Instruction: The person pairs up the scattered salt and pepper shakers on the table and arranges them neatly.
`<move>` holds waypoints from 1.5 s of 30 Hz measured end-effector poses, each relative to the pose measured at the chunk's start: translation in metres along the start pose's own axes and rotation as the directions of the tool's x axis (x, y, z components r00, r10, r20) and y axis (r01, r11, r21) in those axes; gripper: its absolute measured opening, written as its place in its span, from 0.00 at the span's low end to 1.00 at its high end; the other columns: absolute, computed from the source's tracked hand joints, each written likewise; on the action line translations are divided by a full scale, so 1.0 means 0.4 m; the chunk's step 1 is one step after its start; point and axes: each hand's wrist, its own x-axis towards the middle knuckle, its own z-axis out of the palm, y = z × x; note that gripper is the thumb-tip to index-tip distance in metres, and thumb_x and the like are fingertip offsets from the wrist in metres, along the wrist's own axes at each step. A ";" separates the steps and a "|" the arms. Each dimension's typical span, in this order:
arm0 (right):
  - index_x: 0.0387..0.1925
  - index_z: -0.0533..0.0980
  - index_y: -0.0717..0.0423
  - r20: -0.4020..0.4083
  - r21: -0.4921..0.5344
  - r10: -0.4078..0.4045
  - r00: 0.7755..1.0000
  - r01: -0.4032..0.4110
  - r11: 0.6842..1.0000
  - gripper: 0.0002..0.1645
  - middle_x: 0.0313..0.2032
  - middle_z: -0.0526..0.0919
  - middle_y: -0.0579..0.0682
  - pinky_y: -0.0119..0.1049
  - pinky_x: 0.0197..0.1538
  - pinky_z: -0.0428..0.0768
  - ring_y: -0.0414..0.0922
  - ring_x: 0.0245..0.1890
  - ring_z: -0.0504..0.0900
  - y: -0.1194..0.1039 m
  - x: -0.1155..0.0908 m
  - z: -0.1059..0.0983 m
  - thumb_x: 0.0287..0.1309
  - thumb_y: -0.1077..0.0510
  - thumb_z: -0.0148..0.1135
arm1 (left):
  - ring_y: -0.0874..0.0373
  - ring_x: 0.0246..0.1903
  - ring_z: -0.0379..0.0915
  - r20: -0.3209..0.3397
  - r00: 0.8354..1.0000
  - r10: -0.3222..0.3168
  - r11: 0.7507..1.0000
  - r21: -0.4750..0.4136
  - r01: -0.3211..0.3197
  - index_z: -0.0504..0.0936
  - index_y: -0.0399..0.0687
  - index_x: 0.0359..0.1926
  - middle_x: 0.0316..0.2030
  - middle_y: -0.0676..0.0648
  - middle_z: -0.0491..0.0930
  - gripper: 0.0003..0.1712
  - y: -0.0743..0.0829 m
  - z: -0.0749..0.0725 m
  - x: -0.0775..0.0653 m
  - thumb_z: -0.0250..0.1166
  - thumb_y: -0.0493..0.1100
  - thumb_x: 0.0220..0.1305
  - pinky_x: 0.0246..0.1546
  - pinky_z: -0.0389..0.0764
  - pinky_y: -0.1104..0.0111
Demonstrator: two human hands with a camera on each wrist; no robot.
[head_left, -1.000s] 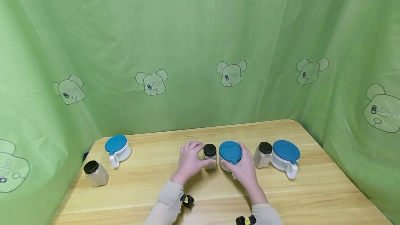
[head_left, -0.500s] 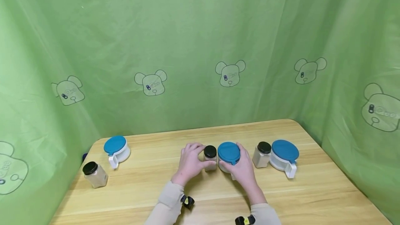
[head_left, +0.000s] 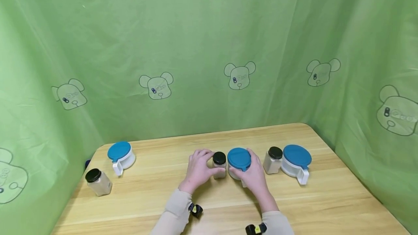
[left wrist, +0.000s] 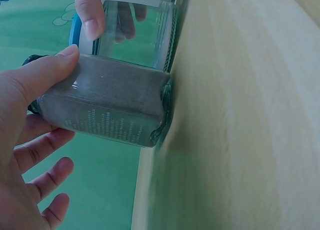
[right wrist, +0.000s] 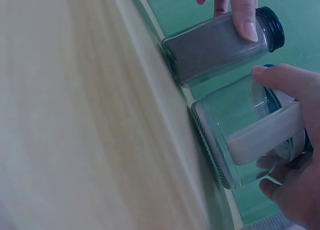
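Near the middle of the table, my left hand (head_left: 197, 169) pinches a small square glass jar with a black lid (head_left: 219, 158) between thumb and index finger. Greyish powder fills that spice jar (left wrist: 107, 89) in the left wrist view, and the other fingers stay off it. Right beside it, my right hand (head_left: 256, 177) grips a round seasoning jar with a blue lid (head_left: 239, 158), thumb on one side and fingers on the other. Its clear glass body and white handle (right wrist: 265, 135) show in the right wrist view. Both jars stand upright on the table, side by side.
To the right, another black-lidded jar (head_left: 273, 163) stands beside a blue-lidded jar (head_left: 297, 156). Over at the left are one more blue-lidded jar (head_left: 120, 151) and a black-lidded jar (head_left: 99, 183). A green curtain (head_left: 196, 46) hangs behind the wooden table (head_left: 156, 198).
Hands and jars keep their places on the table. Only the head view has shifted slightly.
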 end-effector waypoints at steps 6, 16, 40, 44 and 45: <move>0.73 0.52 0.58 -0.004 -0.011 -0.003 1.000 0.003 1.000 0.62 0.69 0.62 0.65 0.64 0.65 0.67 0.64 0.67 0.65 -0.002 0.002 -0.001 0.44 0.44 0.77 | 0.54 0.54 0.70 0.005 1.000 0.001 1.000 -0.005 -0.001 0.82 0.49 0.55 0.53 0.50 0.81 0.40 0.002 -0.001 0.002 0.72 0.68 0.46 0.52 0.68 0.60; 0.72 0.53 0.60 -0.011 -0.032 -0.010 1.000 0.009 0.999 0.60 0.68 0.63 0.66 0.63 0.65 0.68 0.65 0.67 0.65 -0.005 0.000 -0.003 0.45 0.46 0.76 | 0.54 0.53 0.71 -0.002 1.000 0.015 1.000 -0.015 -0.015 0.82 0.50 0.54 0.52 0.51 0.81 0.39 0.001 0.003 0.000 0.71 0.69 0.46 0.52 0.68 0.59; 0.72 0.51 0.62 0.003 -0.108 -0.029 1.000 0.029 0.994 0.60 0.68 0.60 0.68 0.64 0.64 0.68 0.66 0.67 0.65 -0.004 -0.006 -0.001 0.47 0.45 0.74 | 0.52 0.54 0.71 0.032 0.999 0.007 0.998 -0.070 -0.005 0.82 0.49 0.54 0.52 0.49 0.81 0.38 -0.009 0.009 0.000 0.72 0.67 0.47 0.55 0.70 0.55; 0.72 0.52 0.62 0.001 -0.116 -0.044 0.999 0.044 0.992 0.60 0.67 0.61 0.68 0.64 0.64 0.68 0.66 0.66 0.66 -0.004 -0.006 -0.001 0.47 0.44 0.74 | 0.52 0.54 0.71 0.038 0.999 0.008 0.997 -0.075 -0.006 0.82 0.50 0.54 0.51 0.49 0.81 0.38 -0.008 0.006 0.000 0.72 0.66 0.47 0.55 0.70 0.55; 0.72 0.52 0.62 0.002 -0.118 -0.045 0.999 0.045 0.992 0.60 0.67 0.61 0.68 0.63 0.64 0.69 0.66 0.66 0.66 -0.004 -0.006 -0.001 0.47 0.44 0.74 | 0.52 0.54 0.71 0.039 0.999 0.009 0.997 -0.075 -0.006 0.82 0.50 0.54 0.51 0.49 0.81 0.38 -0.008 0.005 0.000 0.72 0.67 0.47 0.55 0.70 0.55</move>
